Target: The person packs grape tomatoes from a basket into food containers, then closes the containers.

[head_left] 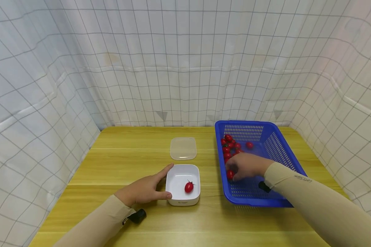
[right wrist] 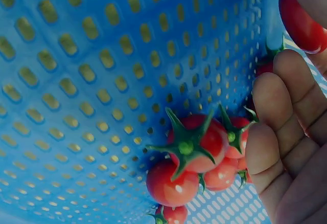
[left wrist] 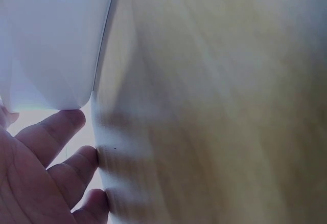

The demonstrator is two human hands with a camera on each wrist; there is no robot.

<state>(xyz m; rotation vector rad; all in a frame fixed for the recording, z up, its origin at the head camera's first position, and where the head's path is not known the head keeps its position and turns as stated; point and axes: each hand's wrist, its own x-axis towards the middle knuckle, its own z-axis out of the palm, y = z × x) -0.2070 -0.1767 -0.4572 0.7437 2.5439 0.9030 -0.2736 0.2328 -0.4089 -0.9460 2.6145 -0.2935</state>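
My left hand [head_left: 145, 189] rests at the left side of a small white square box [head_left: 176, 180], thumb and forefinger spread, with the thumb tip at its near left corner. Inside the box lies one cherry tomato [head_left: 189, 187] with its green stem. In the left wrist view, the box's pale wall [left wrist: 51, 45] stands just beyond the fingertips [left wrist: 71, 117]. My right hand [head_left: 247, 165] reaches into a blue plastic basket [head_left: 220, 151] and pinches a cherry tomato [right wrist: 301, 19]. More cherry tomatoes [right wrist: 196, 142] with green stems lie beside its other fingers.
A translucent square lid [head_left: 183, 148] lies on the wooden table [head_left: 126, 147] behind the white box. Several cherry tomatoes [head_left: 231, 145] are heaped along the basket's left side. A white gridded curtain [head_left: 185, 68] hangs around the back and sides of the table.
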